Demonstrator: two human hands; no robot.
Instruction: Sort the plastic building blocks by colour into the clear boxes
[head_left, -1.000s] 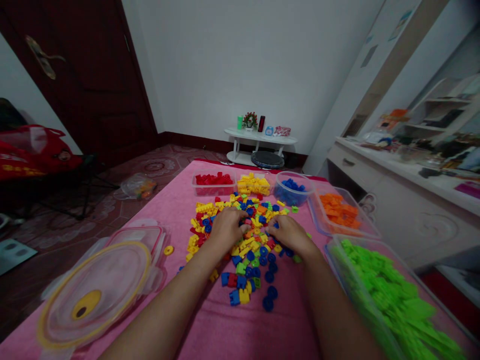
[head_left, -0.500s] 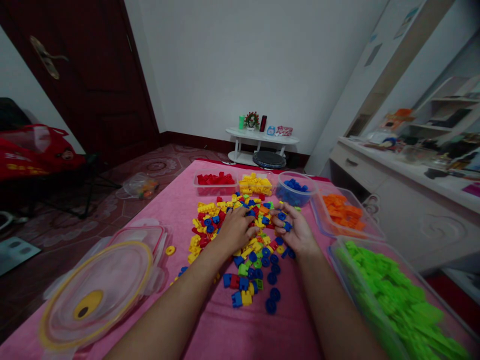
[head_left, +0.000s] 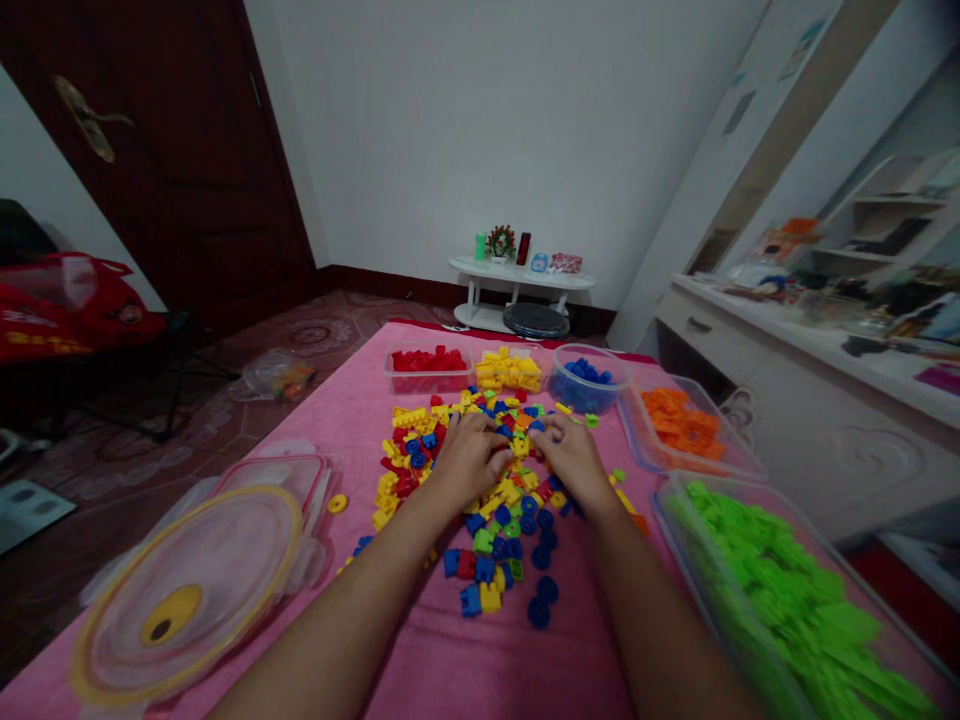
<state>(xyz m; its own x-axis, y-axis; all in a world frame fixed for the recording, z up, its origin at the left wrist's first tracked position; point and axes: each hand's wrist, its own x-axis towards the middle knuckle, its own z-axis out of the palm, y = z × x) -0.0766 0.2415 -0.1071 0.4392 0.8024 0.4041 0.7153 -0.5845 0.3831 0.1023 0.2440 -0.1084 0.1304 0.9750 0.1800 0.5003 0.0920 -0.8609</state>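
Observation:
A mixed pile of toy building bricks (head_left: 409,420) in red, yellow, blue and green lies spread over the pink cloth. My left hand (head_left: 472,458) rests palm down on the middle of the pile, thumb apart from the fingers, with no brick visible in its grasp. To its right, my right hand (head_left: 576,458) is turned palm down, its fingers bent round a blue brick (head_left: 536,427) at the fingertips. What lies beneath its palm is hidden. Several blue toy wheels (head_left: 541,556) lie near both wrists.
Clear containers hold red bricks (head_left: 429,360), yellow bricks (head_left: 508,370), blue bricks (head_left: 587,374), orange pieces (head_left: 682,425) and green pieces (head_left: 787,590) along the back and right. Container lids (head_left: 187,590) are stacked at left, by a yellow ring (head_left: 337,503).
My right hand has turned from palm up, with blue pieces showing in its fingers, to palm down and shifted left. The left hand has stayed on the pile.

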